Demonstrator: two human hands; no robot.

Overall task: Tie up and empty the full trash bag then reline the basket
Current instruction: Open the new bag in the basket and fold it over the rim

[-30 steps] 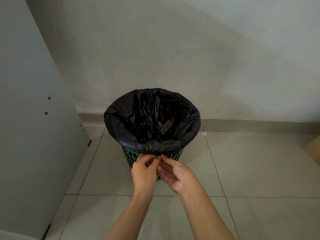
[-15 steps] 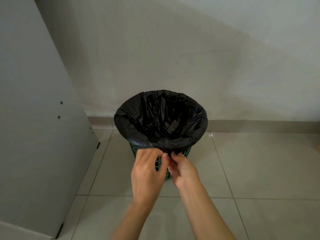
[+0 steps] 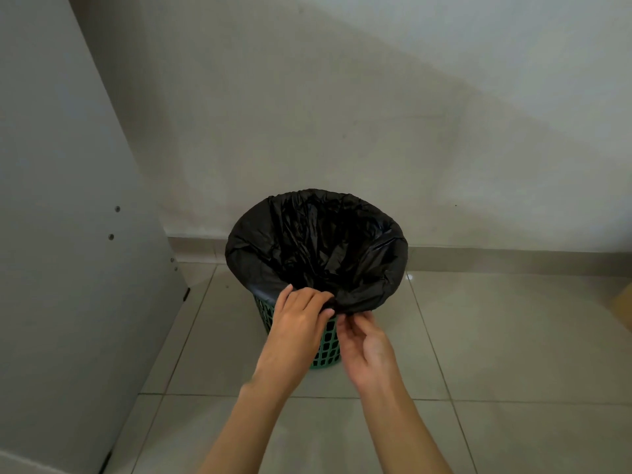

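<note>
- The pale wall (image 3: 342,97) fills the upper half of my view, and a low skirting strip (image 3: 513,258) runs along its foot.
- Below it lies the floor (image 3: 496,354), made of large light tiles with thin dark joints.
- On the left a tall grey panel (image 3: 61,268) stands upright down to the floor. It is near the basket but apart from it.
- The black trash bag (image 3: 307,241) is in the middle of my view. It sits inside the basket with its mouth wide open and its top folded outward over the whole rim. The plastic inside is creased and shiny.
- The green basket (image 3: 328,343) stands upright on the floor, close before the wall. Only its lower lattice wall shows under the fold of the bag, between and beside the two hands.
- The left hand (image 3: 294,333) is at the near side of the rim. Its fingers are bent over the fold of the bag and the thumb meets it from below, so this hand grips the plastic.
- The right hand (image 3: 367,343) is just beside it, with the fingers curled upward and the tips at the lower edge of the fold. Whether it pinches the plastic or only touches it, I cannot tell from this angle.
- At the right edge a brown corner (image 3: 624,309) is cut off by the frame.
- Two small screw heads (image 3: 117,209) sit on the panel, one above the other.
</note>
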